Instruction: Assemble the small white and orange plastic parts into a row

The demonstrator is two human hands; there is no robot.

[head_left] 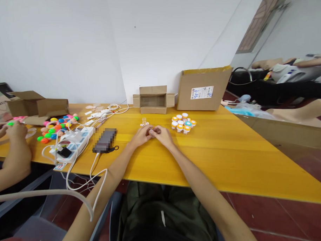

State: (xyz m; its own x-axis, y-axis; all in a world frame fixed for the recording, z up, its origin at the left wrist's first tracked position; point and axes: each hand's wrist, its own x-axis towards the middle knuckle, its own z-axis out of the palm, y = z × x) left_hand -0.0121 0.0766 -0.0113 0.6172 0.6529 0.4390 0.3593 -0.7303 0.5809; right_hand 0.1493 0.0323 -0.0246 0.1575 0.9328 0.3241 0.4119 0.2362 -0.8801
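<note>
My left hand (142, 135) and my right hand (162, 135) meet over the middle of the table, forearms resting toward its front edge. Both have curled fingers, with the tips brought together; whatever lies between them is hidden or too small to name. Just beyond my left hand stands a small clear, yellowish piece (144, 120), with small white pieces around its base. To the right of my right hand, a cluster of small round-topped white items with orange rims (187, 129) stands close together. One among them has a teal top (188, 124).
An open cardboard box (153, 110) and a larger closed carton (198, 102) stand against the wall. Left are a phone (105, 141) on a cable, a power strip (82, 140) and colourful balls (51, 130). Another person's hands (16, 131) work at far left.
</note>
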